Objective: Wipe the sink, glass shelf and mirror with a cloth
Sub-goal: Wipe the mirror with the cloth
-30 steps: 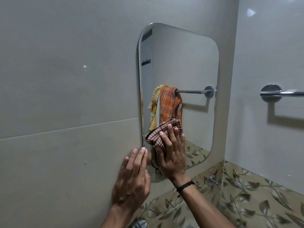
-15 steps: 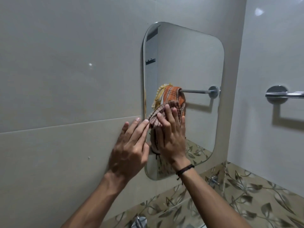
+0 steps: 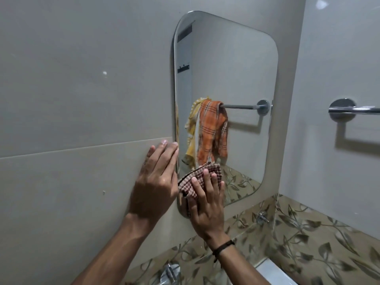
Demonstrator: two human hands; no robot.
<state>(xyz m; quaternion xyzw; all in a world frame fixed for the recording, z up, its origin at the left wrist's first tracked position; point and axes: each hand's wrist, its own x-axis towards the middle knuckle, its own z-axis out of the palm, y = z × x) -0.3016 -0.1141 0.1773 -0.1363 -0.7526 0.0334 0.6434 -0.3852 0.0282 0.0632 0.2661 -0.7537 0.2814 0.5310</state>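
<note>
1. The cloth (image 3: 192, 183) is sliding back down to the mirror's (image 3: 236, 68) lower-left corner, likely giving that edge another pass.
2. The right hand (image 3: 206, 206) is pressing it flat, fingers straight.
3. The left hand (image 3: 156, 182) is bracing open-palmed just left of the mirror.

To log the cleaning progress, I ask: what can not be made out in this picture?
Head view:
- Sink: cut off by the bottom edge; only a white corner shows.
- Tap: blurred, cut by the bottom edge.
- Mirror, lower left corner: hidden behind the right hand and checked cloth.
- Towel rail: far end cut by the right edge.
</note>
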